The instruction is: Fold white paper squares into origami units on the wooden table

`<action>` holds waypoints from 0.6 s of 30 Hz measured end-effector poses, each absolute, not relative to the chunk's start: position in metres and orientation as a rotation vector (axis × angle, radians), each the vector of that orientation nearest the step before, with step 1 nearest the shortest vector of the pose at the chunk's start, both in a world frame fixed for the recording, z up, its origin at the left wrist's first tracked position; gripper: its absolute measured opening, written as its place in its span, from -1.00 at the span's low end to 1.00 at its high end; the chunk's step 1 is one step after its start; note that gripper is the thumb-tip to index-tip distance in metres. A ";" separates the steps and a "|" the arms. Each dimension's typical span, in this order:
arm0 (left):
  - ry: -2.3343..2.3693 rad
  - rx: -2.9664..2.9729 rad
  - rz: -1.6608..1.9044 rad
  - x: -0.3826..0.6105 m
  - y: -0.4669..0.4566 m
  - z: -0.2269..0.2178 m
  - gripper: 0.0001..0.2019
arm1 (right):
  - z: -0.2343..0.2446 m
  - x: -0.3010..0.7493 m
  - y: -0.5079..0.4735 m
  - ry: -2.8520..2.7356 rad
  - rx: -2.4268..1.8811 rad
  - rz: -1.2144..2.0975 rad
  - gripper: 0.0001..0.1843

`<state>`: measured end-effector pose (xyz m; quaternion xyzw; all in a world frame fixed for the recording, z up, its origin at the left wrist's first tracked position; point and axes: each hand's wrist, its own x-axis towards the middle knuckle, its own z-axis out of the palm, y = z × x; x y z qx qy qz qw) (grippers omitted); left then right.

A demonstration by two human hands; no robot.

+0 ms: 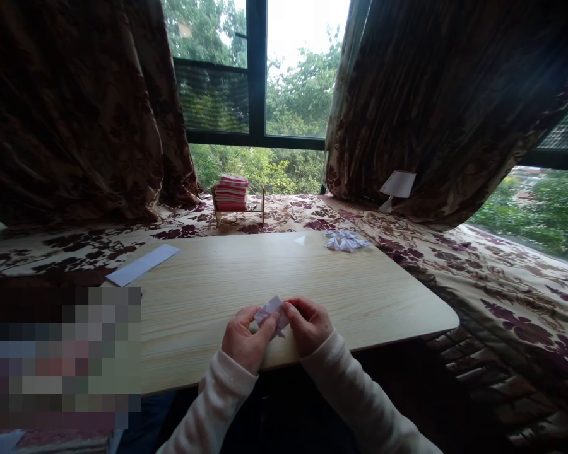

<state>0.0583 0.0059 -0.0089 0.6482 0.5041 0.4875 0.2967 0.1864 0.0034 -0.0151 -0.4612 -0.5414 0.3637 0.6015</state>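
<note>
A small piece of folded white paper (271, 309) is held between both hands above the near edge of the table. My left hand (247, 337) is closed on it, with the thumb lying across its face. The fingertips of my right hand (308, 325) pinch the paper's right side. Its finer creases are too small to make out. A pile of folded white paper pieces (344, 241) lies at the far right of the table. At the far left rests a stack of flat white paper strips (142, 265).
The pale wood-grain table (208, 340) has a rounded right corner. Behind it, on a flowered cloth, stand a small wooden rack (240, 212) with folded red-and-white cloths (231, 192) and a white lamp (398, 184). Dark curtains frame the window. The lower left is pixelated.
</note>
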 end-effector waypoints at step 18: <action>1.199 1.658 1.249 0.057 0.004 -0.001 -0.78 | -0.013 0.182 0.002 -1.316 -1.117 0.755 -0.71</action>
